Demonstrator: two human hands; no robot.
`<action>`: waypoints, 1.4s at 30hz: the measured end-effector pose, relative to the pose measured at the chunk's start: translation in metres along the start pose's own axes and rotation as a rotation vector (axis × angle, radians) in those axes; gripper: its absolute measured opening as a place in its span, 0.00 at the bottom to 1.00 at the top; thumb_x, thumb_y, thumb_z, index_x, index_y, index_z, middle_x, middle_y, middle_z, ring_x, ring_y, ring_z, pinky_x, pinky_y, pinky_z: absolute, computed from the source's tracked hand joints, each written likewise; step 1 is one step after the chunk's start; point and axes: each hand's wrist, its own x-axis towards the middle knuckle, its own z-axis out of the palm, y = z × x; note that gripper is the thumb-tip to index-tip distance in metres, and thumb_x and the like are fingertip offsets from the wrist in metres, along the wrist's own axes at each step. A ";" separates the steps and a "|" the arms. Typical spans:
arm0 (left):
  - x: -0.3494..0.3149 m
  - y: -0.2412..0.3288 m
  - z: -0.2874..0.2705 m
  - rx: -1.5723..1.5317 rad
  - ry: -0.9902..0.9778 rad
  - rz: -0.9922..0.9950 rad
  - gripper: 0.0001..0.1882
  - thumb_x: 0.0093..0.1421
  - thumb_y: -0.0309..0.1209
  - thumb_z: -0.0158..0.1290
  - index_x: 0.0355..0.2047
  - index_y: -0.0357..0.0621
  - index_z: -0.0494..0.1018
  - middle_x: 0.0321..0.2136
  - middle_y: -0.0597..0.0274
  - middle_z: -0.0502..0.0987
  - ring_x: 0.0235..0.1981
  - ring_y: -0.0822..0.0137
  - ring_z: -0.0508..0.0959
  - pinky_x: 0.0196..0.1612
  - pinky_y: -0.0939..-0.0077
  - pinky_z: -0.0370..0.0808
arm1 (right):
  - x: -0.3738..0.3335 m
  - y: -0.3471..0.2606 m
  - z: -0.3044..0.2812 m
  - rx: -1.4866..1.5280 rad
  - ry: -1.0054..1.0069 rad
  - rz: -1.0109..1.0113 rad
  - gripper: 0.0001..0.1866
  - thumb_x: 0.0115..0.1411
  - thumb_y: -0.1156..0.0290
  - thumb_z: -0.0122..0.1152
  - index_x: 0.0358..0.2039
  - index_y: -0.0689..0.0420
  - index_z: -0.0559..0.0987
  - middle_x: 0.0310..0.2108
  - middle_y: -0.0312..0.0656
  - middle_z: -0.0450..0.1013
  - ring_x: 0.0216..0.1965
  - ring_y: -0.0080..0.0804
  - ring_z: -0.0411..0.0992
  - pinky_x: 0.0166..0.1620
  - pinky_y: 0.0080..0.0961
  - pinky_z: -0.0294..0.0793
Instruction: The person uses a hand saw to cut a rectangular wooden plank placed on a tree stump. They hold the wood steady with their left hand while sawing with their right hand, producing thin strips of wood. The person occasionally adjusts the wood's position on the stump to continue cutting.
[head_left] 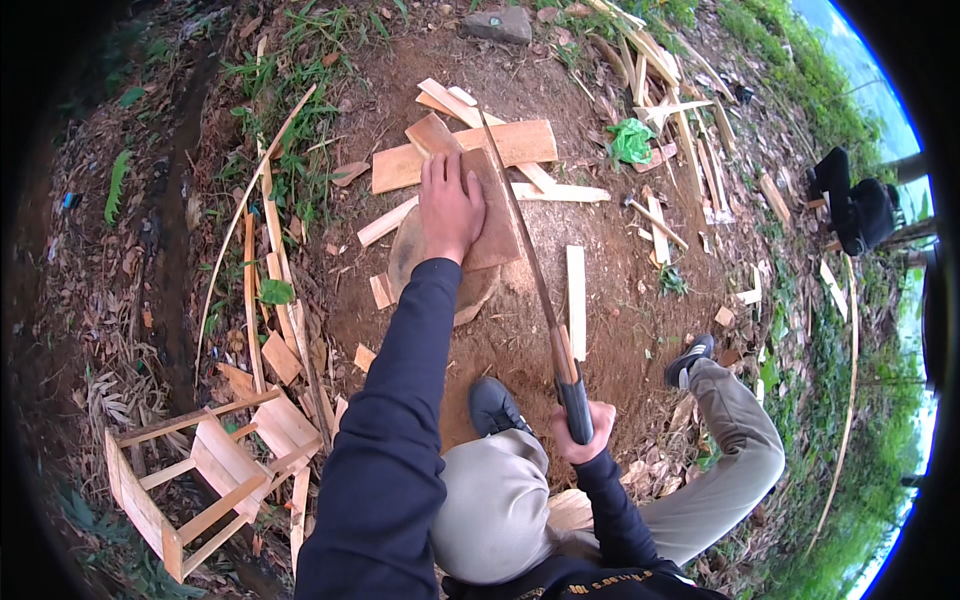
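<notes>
My left hand point(450, 212) lies flat on a brown board point(497, 222), fingers stretched toward its far end, pressing it against the round tree stump point(470, 296). My right hand point(590, 432) is closed round the dark handle of a long handsaw point(540, 290), low and right of the stump. Its narrow blade is seen nearly edge-on and runs up along the board's right edge, with the tip past the far end. Whether the teeth touch the wood cannot be made out. A wide pale plank point(530, 143) and a smaller board piece point(428, 134) lie just beyond my left fingers.
A small wooden frame with shelves point(215, 465) stands at lower left. A hammer point(655, 222), a green plastic bag point(630, 141) and a pale strip point(576, 300) lie to the right. Wood strips are heaped at the far right. A stone point(498, 25) sits at the far edge.
</notes>
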 end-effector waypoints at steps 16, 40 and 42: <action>0.001 -0.001 0.002 0.031 -0.011 -0.014 0.23 0.64 0.34 0.46 0.55 0.34 0.68 0.55 0.42 0.69 0.61 0.43 0.64 0.63 0.55 0.62 | 0.001 0.005 -0.001 -0.023 -0.015 0.017 0.03 0.45 0.78 0.61 0.18 0.58 0.76 0.12 0.41 0.69 0.13 0.36 0.72 0.21 0.26 0.69; 0.001 -0.003 0.002 0.022 0.031 0.056 0.21 0.63 0.32 0.48 0.52 0.31 0.70 0.51 0.39 0.70 0.56 0.40 0.66 0.62 0.54 0.62 | 0.011 0.003 0.004 0.065 -0.079 0.143 0.04 0.45 0.77 0.63 0.18 0.59 0.76 0.11 0.39 0.69 0.13 0.26 0.70 0.22 0.24 0.70; -0.003 -0.002 0.002 0.020 0.026 0.045 0.21 0.63 0.32 0.47 0.53 0.31 0.70 0.51 0.39 0.70 0.56 0.40 0.66 0.63 0.54 0.62 | 0.009 0.005 0.010 0.097 -0.056 0.151 0.03 0.45 0.77 0.63 0.18 0.59 0.77 0.12 0.39 0.70 0.14 0.27 0.71 0.22 0.24 0.71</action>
